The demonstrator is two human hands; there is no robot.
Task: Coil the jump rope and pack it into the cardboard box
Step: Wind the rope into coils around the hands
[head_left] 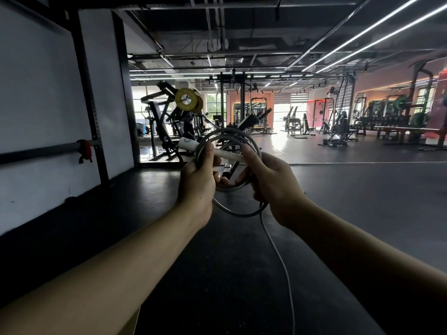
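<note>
- Hands met at chest height, both bare, both closed on the jump rope.
- The left hand gripped the left side of the grey coil, thumb pressed up over the loops and the white handle.
- The right hand clasped the coil's right side, forefinger laid along the top of the loops, the other fingers curled under them.
- The white handle lay across the coil between the two hands, its far end jutting out past the left thumb; it bore a faint grey ring mark and a line of small print, too blurred to read.
- Below the hands one loop sagged, and from under the right hand a loose tail of rope hung down towards the dark floor.
- Left of the left hand stood a white wall with a rail and red clip.
- Beyond the hands stood gym machines, one carrying yellow plates; any lettering on them was illegible.
</note>
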